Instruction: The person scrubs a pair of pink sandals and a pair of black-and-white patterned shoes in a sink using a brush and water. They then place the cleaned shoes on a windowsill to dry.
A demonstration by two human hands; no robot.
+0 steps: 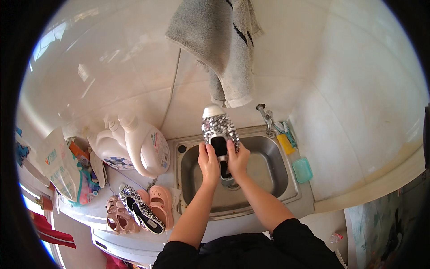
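A sequined silver-and-black flat shoe (221, 127) with a pale toe cap is held between both hands over the stainless steel sink (265, 168). My left hand (208, 164) grips its left side near the opening. On the shoe's right side, my right hand (238, 159) has its thumb by the opening. The toe points away from me, towards the wall. A similar sequined shoe (141, 208) lies on the counter left of the sink, between pinkish strapped sandals (120, 217) and a pink clog (162, 205). The heel end of the held shoe is partly hidden by my hands.
White detergent jugs (147, 148) stand at the sink's left. Behind the sink's right side is a metal tap (268, 121), with brushes (285, 129), a yellow sponge (285, 144) and a turquoise soap dish (302, 170) nearby. A grey towel (218, 43) hangs above.
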